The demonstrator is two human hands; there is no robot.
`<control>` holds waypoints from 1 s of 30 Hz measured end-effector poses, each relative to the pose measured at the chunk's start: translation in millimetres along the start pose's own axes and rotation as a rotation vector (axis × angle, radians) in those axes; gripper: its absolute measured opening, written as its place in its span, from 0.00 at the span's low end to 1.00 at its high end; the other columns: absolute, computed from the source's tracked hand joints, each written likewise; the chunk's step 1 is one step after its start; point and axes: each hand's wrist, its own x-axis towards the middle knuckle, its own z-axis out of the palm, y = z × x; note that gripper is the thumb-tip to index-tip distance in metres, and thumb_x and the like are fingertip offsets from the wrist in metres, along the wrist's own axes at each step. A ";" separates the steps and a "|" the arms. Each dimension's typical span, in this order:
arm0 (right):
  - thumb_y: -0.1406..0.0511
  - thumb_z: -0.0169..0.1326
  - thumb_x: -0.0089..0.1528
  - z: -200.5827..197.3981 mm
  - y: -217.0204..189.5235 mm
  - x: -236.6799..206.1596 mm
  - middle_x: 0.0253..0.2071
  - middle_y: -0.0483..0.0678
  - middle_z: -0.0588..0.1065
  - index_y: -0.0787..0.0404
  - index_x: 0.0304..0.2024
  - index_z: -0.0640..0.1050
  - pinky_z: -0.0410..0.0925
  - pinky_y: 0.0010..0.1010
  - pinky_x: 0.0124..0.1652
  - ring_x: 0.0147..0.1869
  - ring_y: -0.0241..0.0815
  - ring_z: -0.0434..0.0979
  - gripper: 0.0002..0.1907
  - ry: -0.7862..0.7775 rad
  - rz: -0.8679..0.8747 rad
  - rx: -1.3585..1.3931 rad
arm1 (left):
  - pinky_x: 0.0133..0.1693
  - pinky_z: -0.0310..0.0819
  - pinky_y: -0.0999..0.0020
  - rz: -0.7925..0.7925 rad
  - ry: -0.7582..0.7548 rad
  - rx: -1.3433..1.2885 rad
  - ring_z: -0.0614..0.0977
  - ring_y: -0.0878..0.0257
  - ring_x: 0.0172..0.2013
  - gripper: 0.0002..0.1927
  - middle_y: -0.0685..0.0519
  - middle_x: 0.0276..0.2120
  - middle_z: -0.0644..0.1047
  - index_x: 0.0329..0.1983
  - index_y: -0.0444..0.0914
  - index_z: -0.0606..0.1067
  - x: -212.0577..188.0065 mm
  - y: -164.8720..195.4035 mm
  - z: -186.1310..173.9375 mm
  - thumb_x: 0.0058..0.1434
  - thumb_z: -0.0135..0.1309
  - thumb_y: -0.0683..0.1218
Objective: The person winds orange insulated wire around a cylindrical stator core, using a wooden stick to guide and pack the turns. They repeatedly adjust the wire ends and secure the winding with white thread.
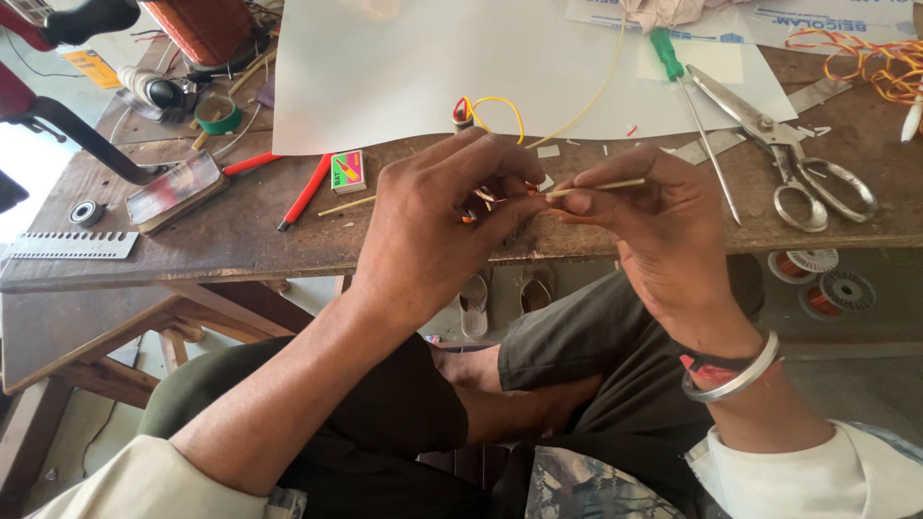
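A thin pale stick (596, 186) is pinched between the thumb and fingers of the right hand (663, 235), its free end pointing toward the left hand (437, 226). The left hand's grip is closed on a small bundle of orange and red wire ends (486, 199), mostly hidden under the fingers, so what exactly it holds cannot be told. Both hands meet just over the near edge of the wooden surface (192, 245), above the person's lap.

Just beyond the left hand, a yellow wire loop (500, 106) lies on a large white sheet (404, 67). Left of that hand lie a small matchbox (347, 171), a red pen (308, 190) and a flat clear-topped case (178, 190); farther left sit a roll of green tape (219, 114) and a toothed metal strip (72, 245). Beyond the right hand lie a green-handled screwdriver (687, 96) and a pair of large steel scissors (784, 149), side by side. A tangle of orange wire (880, 62) sits at the far right corner. A metal bangle (735, 375) circles the right wrist. Below the surface's edge, spools of copper wire (832, 288) rest on the floor.
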 end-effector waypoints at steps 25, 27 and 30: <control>0.69 0.51 0.71 2.1 -27.4 10.6 0.41 0.48 0.80 0.68 0.50 0.78 0.76 0.24 0.44 0.43 0.33 0.81 0.09 -0.226 -0.034 -0.498 | 0.37 0.79 0.64 0.094 -0.094 0.120 0.85 0.57 0.34 0.12 0.49 0.37 0.80 0.50 0.42 0.81 6.1 -25.6 -15.3 0.63 0.63 0.40; 0.70 0.52 0.70 -1.6 -27.9 14.1 0.38 0.49 0.81 0.69 0.47 0.79 0.76 0.24 0.38 0.38 0.34 0.82 0.08 -0.216 -0.032 -0.604 | 0.37 0.77 0.61 0.160 -0.103 0.175 0.84 0.56 0.33 0.15 0.49 0.37 0.80 0.52 0.41 0.80 5.9 -27.1 -15.0 0.61 0.64 0.40; 0.71 0.51 0.73 -6.9 -28.8 21.1 0.31 0.50 0.81 0.70 0.42 0.82 0.73 0.26 0.33 0.32 0.35 0.79 0.10 -0.211 0.107 -0.603 | 0.38 0.77 0.60 0.254 -0.142 0.213 0.83 0.56 0.34 0.23 0.50 0.37 0.82 0.59 0.38 0.77 6.8 -28.4 -15.4 0.60 0.66 0.42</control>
